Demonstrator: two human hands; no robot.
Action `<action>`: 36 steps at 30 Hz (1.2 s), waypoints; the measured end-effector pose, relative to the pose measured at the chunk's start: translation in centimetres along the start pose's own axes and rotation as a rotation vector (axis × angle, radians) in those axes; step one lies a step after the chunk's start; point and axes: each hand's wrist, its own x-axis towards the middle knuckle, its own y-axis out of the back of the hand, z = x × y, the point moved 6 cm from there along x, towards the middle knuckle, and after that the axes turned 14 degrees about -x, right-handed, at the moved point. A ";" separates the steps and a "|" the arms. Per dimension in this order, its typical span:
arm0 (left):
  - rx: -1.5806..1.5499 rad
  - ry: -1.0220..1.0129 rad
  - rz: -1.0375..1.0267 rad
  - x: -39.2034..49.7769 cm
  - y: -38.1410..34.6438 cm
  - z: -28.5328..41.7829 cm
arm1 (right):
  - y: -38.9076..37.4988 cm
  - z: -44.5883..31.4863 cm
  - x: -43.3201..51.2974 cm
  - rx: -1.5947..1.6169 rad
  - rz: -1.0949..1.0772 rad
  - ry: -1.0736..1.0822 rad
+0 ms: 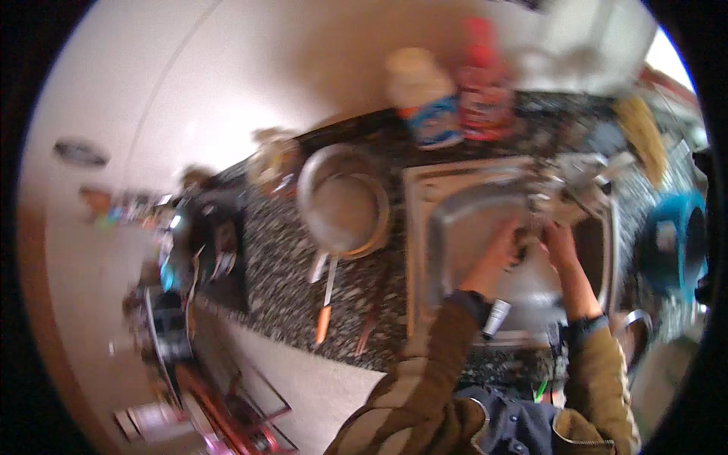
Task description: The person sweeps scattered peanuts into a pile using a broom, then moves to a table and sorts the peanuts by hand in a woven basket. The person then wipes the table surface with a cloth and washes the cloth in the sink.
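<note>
Both my hands are over a stainless steel sink, close together just below the metal tap. My left hand has a small dark shape at its fingers, too blurred to name. My right hand is just across from it, its fingertips near the tap's spout. Motion blur hides whether either hand grips anything. A small white tube-like thing shows by my left cuff, near the sink's front rim.
Left of the sink, a handled strainer or pan sits on the speckled stone counter, with an orange-handled utensil nearby. Behind stand a white-and-blue bottle and a red bottle. At right are a teal container and a yellowish brush-like thing.
</note>
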 end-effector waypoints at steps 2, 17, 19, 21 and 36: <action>-0.438 0.210 -0.241 0.3 -2.9 -1.8 | -1.8 -1.1 -0.9 -0.291 0.001 0.091; -0.512 -0.135 -0.177 7.6 -3.1 -6.6 | -1.8 0.7 0.7 -1.054 0.498 0.506; -0.462 -0.128 -0.132 6.9 -2.9 -5.7 | -2.4 0.3 -1.0 -1.002 0.516 0.607; -0.416 -0.124 -0.097 6.1 -2.8 -5.0 | -1.4 -0.2 -0.4 -1.006 0.378 0.420; -0.292 -0.169 -0.097 1.8 -2.3 -1.6 | -4.0 -2.8 -2.3 -0.517 -0.221 0.091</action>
